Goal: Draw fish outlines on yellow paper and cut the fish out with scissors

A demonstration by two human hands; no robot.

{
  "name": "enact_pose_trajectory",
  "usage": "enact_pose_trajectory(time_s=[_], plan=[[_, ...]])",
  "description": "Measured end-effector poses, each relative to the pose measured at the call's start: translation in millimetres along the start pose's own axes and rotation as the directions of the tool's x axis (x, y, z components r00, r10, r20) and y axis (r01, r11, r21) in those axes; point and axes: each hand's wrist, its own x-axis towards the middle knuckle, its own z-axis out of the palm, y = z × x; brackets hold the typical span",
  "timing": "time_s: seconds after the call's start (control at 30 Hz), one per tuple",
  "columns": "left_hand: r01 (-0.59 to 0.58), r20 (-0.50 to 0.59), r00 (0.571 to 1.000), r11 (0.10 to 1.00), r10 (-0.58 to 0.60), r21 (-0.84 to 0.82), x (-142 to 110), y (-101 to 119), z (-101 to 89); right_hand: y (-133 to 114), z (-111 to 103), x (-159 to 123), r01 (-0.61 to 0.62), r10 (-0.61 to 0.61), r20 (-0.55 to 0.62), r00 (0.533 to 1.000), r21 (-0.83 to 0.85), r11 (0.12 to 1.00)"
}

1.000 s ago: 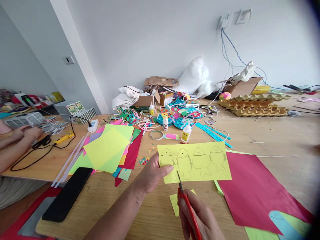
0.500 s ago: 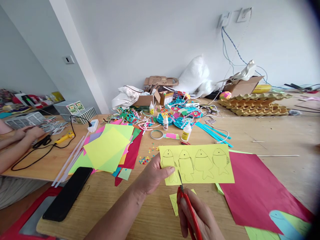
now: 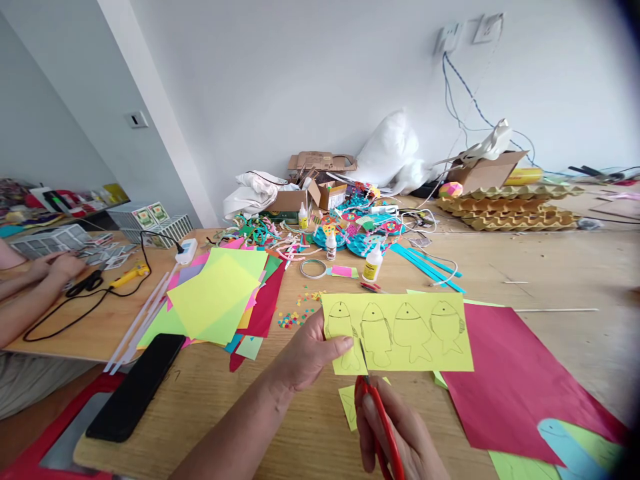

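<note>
My left hand (image 3: 307, 353) pinches the left end of a yellow paper strip (image 3: 415, 333) with several fish drawn on it in black outline, held just above the wooden table (image 3: 550, 280). My right hand (image 3: 395, 433) grips red-handled scissors (image 3: 377, 413) at the bottom centre. Their blades cut up into the strip's lower edge beside the leftmost fish. A small yellow offcut (image 3: 349, 403) lies on the table under the strip.
A dark red sheet (image 3: 505, 380) lies to the right, a fan of coloured paper (image 3: 220, 297) and a black phone (image 3: 135, 387) to the left. Glue bottles (image 3: 373, 263), tape, confetti and craft clutter fill the middle. Another person's hands (image 3: 50, 267) work at far left. Egg trays (image 3: 515, 213) sit back right.
The yellow strip has shifted slightly right and down while the scissor blades have cut further up into it beside the leftmost fish.
</note>
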Motion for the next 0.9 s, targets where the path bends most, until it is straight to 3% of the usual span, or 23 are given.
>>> enact_pose_trajectory(time_s=[0.9], plan=[[0.028,0.026,0.999,0.999,-0.028,-0.031,-1.9,-0.5,5.0,5.6,-1.5,0.1,0.020,-0.020,0.010,1.000,0.026,0.999]])
